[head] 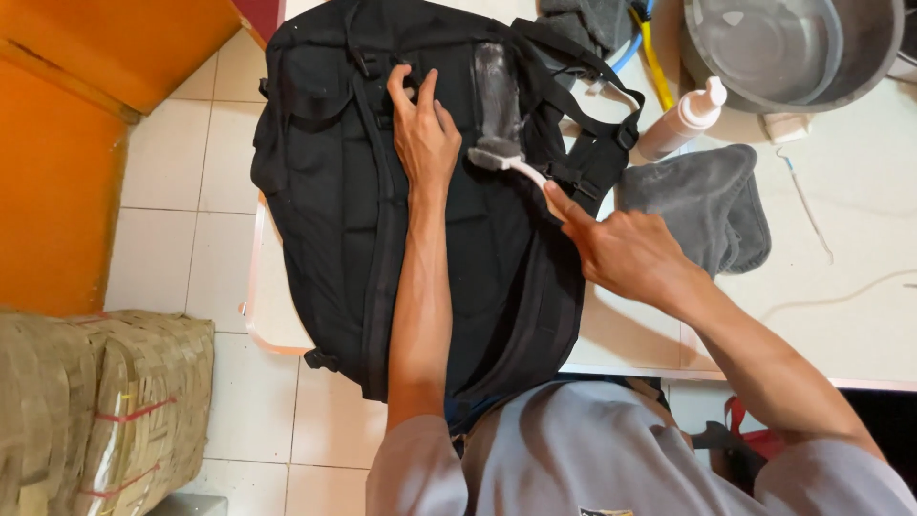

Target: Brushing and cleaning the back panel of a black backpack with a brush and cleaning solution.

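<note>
On backpack (pixel 334 191) | left hand (pixel 425 134) flat, spread | right hand (pixel 626 253) grip pinching brush (pixel 506 158)

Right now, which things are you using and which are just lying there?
Using: backpack, brush, left hand, right hand.
Lying about: bottle, grey cloth, metal bowl, woven baskets.

Bottle (pixel 680 119) and towel (pixel 702 205) (rightward) close by

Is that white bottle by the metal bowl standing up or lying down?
Lying down. The white bottle rests on its side on the table, nozzle pointing toward the metal bowl.
</note>
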